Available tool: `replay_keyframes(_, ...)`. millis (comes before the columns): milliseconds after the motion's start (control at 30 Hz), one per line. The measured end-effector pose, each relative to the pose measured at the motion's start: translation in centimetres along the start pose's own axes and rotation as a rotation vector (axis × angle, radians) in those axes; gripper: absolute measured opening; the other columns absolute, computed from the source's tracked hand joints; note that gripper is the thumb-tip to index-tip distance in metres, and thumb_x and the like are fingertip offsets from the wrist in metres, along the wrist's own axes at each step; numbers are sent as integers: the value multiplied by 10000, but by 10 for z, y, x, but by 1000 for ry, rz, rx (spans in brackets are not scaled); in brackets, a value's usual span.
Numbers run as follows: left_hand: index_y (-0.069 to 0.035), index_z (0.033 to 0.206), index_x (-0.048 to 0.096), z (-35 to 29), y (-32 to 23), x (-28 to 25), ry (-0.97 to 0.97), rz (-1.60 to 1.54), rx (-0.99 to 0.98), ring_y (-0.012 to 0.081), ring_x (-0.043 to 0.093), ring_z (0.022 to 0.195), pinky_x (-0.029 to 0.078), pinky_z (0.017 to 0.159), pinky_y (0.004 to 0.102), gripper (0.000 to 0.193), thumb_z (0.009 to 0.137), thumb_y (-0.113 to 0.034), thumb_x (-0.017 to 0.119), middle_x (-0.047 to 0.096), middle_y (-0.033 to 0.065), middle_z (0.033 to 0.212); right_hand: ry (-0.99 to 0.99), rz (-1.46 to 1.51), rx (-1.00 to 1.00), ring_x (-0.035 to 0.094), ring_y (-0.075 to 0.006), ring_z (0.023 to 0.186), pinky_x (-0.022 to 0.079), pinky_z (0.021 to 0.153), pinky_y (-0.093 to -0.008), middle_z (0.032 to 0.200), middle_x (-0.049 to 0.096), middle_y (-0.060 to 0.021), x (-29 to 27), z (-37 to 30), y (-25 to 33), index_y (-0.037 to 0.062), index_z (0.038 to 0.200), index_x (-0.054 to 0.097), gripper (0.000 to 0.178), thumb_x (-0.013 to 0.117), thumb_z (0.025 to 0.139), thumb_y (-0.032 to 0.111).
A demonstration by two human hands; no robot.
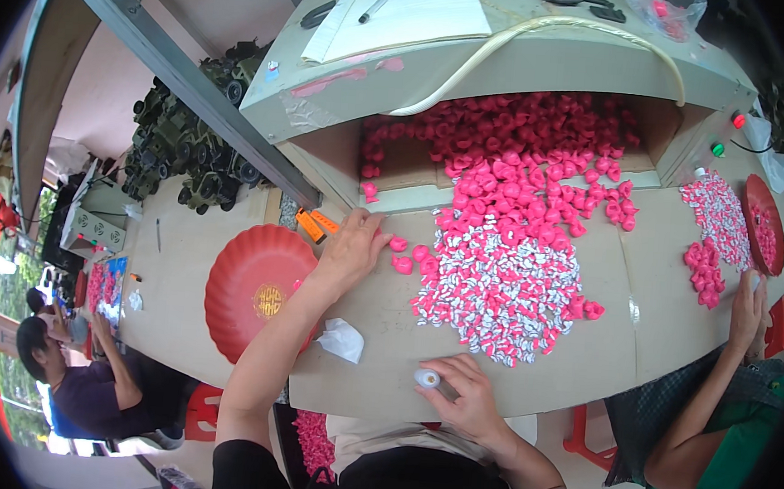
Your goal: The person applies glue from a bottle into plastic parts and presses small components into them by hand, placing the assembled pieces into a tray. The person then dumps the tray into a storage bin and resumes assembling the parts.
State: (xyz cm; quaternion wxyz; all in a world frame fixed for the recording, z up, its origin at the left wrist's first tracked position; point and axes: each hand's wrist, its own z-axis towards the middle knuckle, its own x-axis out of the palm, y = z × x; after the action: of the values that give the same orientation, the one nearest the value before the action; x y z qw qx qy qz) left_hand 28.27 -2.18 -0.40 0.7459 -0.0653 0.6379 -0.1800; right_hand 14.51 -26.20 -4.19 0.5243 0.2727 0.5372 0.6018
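My left hand reaches forward over the cardboard-covered table, fingertips closing on a small pink plastic piece at the left edge of the pile. Two more loose pink pieces lie just right of it. A big heap of pink pieces spills from the open box-like cabinet onto the table, and its near part is a patch of pink and white pieces. My right hand rests near the table's front edge, holding a small white bottle with an orange tip.
A red round tray sits left of my left arm, with crumpled white tissue beside it. Orange bars lie behind. A co-worker's hand works at the right near another red tray. Another person sits at lower left. Dark green toy vehicles are stacked at the back left.
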Motion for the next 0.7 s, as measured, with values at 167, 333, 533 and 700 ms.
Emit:
replay_keyframes(167, 10, 1086, 606, -17, -19, 1, 190, -138, 74, 368, 567, 1004, 445, 893, 400, 266, 915, -184, 541, 571, 196, 1089, 13, -3, 18, 585, -276, 864, 460, 780, -361, 940, 650, -107, -4, 0, -4, 46, 1028, 647, 274, 709, 770, 119)
replay_keyframes(333, 2, 1117, 595, 57, -21, 7, -296, -49, 290, 396, 573, 972, 453, 853, 441, 271, 896, -143, 533, 609, 217, 1021, -24, -23, -35, 587, -251, 829, 470, 745, -347, 920, 655, -93, -4, -2, -3, 47, 1014, 658, 296, 739, 736, 104)
replay_keyframes(533, -45, 1228, 526, 203, -37, 22, -305, -7, 385, 353, 522, 1129, 395, 968, 442, 459, 900, -366, 535, 580, 205, 1167, -16, 24, -18, 595, -249, 865, 477, 781, -338, 944, 655, -91, -2, -9, 3, 52, 1023, 658, 280, 731, 763, 126)
replay_keyframes(700, -56, 1210, 543, 216, -50, 34, -231, -82, 445, 352, 524, 1123, 397, 965, 438, 441, 895, -364, 537, 586, 197, 1159, -47, 26, -12, 572, -284, 864, 466, 759, -370, 924, 636, -122, -1, -10, -1, 15, 1020, 644, 259, 703, 797, 132)
